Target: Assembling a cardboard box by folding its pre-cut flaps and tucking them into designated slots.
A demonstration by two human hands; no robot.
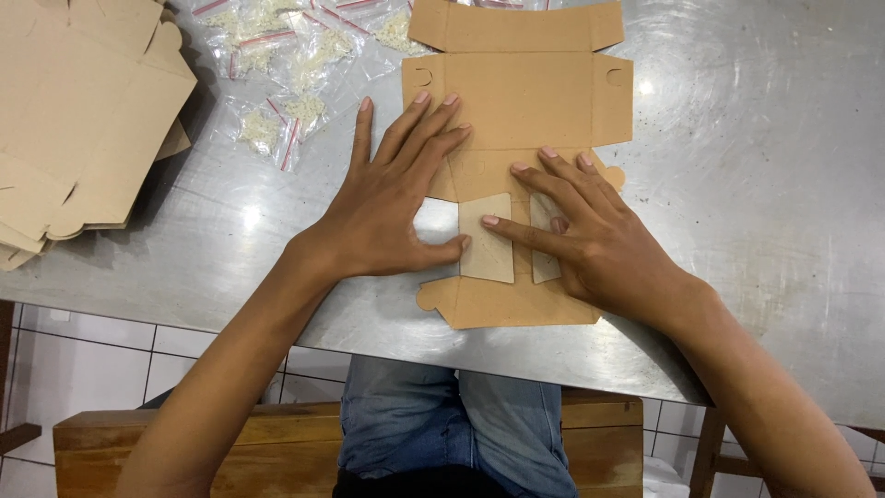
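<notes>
Both hands lie flat and open, palms down, gripping nothing; they press on a flat, unfolded cardboard box blank (516, 101) that rests on a steel table (765, 184), its near end close to the table's near edge. The left hand (387, 203) spreads its fingers over the blank's left side, thumb lying along the left margin of a small folded-in flap (487, 238). The right hand (590, 231) covers the right side, its thumb laid across that same flap and its fingers partly hiding a second narrow flap (544, 263) beside it. The flat, spread placement appears to hold the flaps down against the panel under them, so the creases keep their line; this is a judgement from the pose. The blank runs away from the person, its far end reaching the table's far edge, with tabbed wings and curved slots at its sides.

Towards the table's far left corner lies a scatter of small clear bags (277, 55) with red seal strips, holding a pale crumbly filling. At the left edge a stack of more cardboard blanks (83, 111) sits well apart from the hands. Below the near edge show the person's blue jeans (452, 424), a wooden bench (230, 443) and a white tiled floor (92, 360).
</notes>
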